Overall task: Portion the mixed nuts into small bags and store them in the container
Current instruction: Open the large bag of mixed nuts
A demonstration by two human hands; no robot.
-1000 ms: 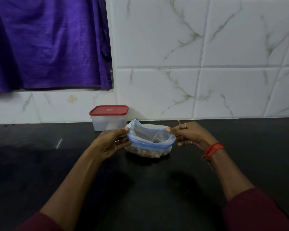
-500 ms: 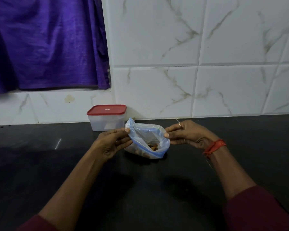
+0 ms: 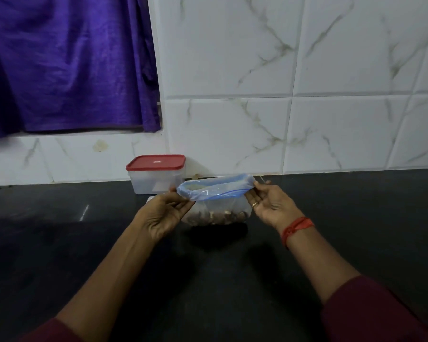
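A black counter [image 3: 59, 243] runs beneath a white tiled wall [image 3: 331, 70] and a purple curtain [image 3: 67, 62], with a red-lidded clear container [image 3: 156, 176] standing at the wall's foot. Just in front of it, a blue-topped plastic bag [image 3: 220, 191] is stretched between the hands: the left hand [image 3: 161, 215] pinches its left top corner, the right hand [image 3: 269, 206] its right. Mixed nuts [image 3: 215, 215] lie along the bag's bottom.

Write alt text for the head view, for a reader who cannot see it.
The left hand and right hand pinch opposite ends of the blue top of a bag; nuts lie at its bottom. A red-lidded container stands behind on the dark counter.
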